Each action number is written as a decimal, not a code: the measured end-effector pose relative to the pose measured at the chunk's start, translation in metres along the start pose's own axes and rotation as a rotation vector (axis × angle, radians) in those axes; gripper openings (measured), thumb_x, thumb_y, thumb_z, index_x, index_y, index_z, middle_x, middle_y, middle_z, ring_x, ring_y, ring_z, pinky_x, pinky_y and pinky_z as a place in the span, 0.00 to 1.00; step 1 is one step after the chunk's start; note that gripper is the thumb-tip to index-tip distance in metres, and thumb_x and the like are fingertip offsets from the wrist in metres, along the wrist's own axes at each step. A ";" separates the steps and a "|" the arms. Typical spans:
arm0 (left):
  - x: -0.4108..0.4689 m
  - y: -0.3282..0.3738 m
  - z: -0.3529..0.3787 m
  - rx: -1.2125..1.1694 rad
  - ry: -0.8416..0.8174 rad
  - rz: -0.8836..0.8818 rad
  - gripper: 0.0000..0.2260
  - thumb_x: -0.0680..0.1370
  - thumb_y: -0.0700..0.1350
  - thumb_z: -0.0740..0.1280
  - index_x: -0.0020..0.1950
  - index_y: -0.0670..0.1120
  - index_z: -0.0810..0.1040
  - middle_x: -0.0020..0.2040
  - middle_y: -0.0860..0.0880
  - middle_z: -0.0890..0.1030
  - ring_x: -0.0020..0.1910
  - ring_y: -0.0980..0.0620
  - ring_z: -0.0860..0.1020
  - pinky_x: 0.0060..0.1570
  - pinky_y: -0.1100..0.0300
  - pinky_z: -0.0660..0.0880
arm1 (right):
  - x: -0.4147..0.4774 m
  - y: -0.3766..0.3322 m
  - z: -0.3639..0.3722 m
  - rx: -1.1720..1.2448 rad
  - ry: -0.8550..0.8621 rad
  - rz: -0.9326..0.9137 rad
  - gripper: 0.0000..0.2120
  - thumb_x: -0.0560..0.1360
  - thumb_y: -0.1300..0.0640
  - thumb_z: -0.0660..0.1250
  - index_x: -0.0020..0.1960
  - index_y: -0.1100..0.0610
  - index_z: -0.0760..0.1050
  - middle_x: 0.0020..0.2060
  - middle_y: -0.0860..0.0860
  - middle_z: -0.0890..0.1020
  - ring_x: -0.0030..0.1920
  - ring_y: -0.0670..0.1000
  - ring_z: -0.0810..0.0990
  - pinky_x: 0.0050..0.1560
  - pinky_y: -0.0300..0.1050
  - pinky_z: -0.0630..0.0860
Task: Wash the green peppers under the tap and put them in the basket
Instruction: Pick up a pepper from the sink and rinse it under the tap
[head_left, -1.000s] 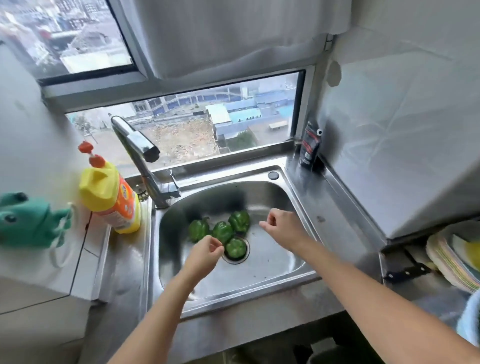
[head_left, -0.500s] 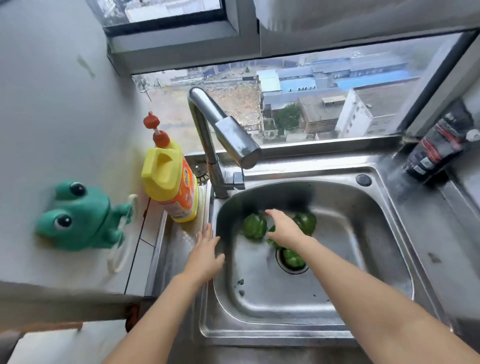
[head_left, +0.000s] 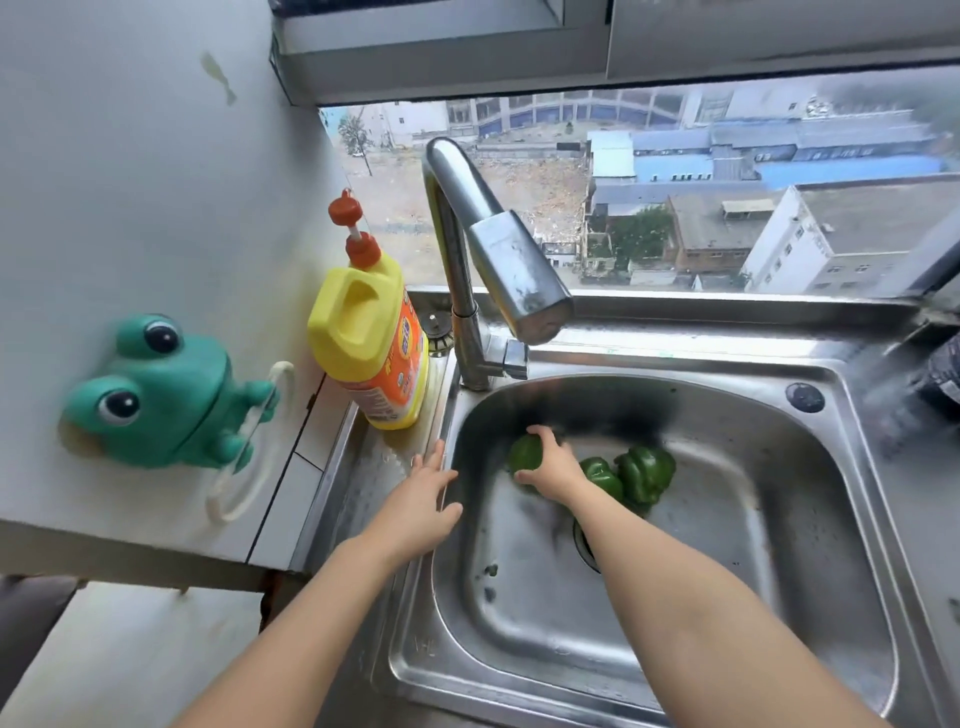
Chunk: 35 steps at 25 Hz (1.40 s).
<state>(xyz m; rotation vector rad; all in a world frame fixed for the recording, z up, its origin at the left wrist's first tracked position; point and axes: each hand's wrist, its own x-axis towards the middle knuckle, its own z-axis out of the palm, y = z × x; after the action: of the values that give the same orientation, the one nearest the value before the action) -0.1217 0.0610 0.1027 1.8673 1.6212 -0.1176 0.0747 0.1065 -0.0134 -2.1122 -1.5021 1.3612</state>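
The right hand (head_left: 551, 465) reaches down into the stainless-steel sink basin (head_left: 727, 571). Its grip is closed round a dark green bell pepper (head_left: 523, 453), with the fingers curled over the far side and the thumb tucked against the near side. This pepper sits low in the far left part of the basin. I cannot tell whether it touches the steel floor or hangs just above it.

Just to the right of the grip, two more glossy green bell peppers lie touching each other. The smaller one (head_left: 600, 475) is right beside the wrist, and the larger, lumpier one (head_left: 647, 470) lies beyond it. Below the grip, toward the person, the round drain opening (head_left: 584, 545) is half hidden by the right forearm.

Above the grip stands the curved chrome tap (head_left: 498, 260), its blocky spout hanging over the far edge of the basin.

To the left of the grip, the left hand (head_left: 423, 501) lies flat on the sink's left rim, with its fingers straight and together, holding nothing. Its fingertips point toward a yellow plastic detergent bottle (head_left: 366, 343) with an orange label and a red pump, which stands on the wet steel bench (head_left: 363, 478). Farther left, a teal plastic frog-shaped holder (head_left: 156, 395) is fixed to the pale wall, and a white loop hangs from it.
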 end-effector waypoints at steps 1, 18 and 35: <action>-0.001 0.001 0.001 -0.015 0.003 -0.006 0.24 0.79 0.46 0.62 0.74 0.46 0.64 0.78 0.53 0.43 0.78 0.51 0.46 0.73 0.55 0.54 | 0.001 0.001 0.003 0.020 0.050 -0.018 0.32 0.69 0.55 0.72 0.69 0.48 0.61 0.64 0.60 0.67 0.54 0.60 0.76 0.56 0.47 0.74; -0.028 0.074 0.004 -1.255 -0.109 -0.202 0.16 0.80 0.52 0.60 0.63 0.47 0.76 0.60 0.44 0.80 0.60 0.43 0.78 0.58 0.47 0.77 | -0.155 -0.028 -0.090 0.377 -0.015 -0.472 0.30 0.62 0.56 0.80 0.58 0.45 0.68 0.56 0.41 0.75 0.57 0.41 0.75 0.57 0.35 0.74; -0.054 0.097 -0.021 -1.656 -0.265 -0.253 0.13 0.70 0.47 0.67 0.52 0.44 0.78 0.45 0.42 0.85 0.47 0.43 0.81 0.49 0.45 0.78 | -0.070 -0.152 -0.156 0.132 -0.021 -0.164 0.12 0.77 0.61 0.63 0.35 0.59 0.71 0.34 0.55 0.75 0.34 0.51 0.75 0.36 0.38 0.75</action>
<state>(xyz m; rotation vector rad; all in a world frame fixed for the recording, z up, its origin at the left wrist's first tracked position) -0.0528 0.0244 0.1841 0.3379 1.0353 0.6494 0.0956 0.1673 0.2064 -1.8581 -1.5116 1.3864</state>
